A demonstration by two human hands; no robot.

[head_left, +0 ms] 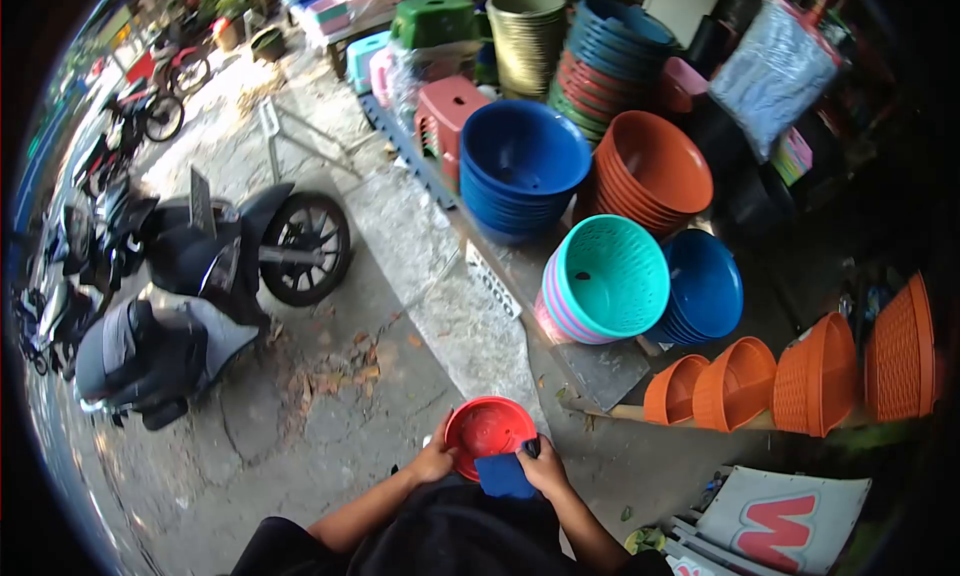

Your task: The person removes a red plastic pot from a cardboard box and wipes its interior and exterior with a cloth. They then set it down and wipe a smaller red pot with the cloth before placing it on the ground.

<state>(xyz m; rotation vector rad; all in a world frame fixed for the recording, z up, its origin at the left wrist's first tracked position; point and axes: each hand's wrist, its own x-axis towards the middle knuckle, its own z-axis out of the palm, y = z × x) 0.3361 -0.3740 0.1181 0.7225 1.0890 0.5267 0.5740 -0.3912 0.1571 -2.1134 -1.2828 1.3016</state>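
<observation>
The red bowl [485, 426] was held low in front of the person's dark clothing [430, 531], tipped so that its inside showed. The left hand [436, 461] had its grip closed on the bowl's left rim. The right hand [545, 468] gripped a blue cloth [505, 476] at the lower right rim; whether it also clasped the bowl could not be told.

Concrete ground [400, 411] stretched left from the bowl to the parked motorbike [220, 241], with dry leaves [340, 381] between. On the right, the nearest edge belonged to the board [625, 412] under the orange planters [735, 386], near but apart from the hands. The turquoise pot stack [610, 276] stood farther off.

The cloth covered the bowl's lower edge, and the left fingertips underneath were hidden. A dark patch [531, 448] by the right thumb was hard to make out. Deep shadow and the lens border cut off the far right.
</observation>
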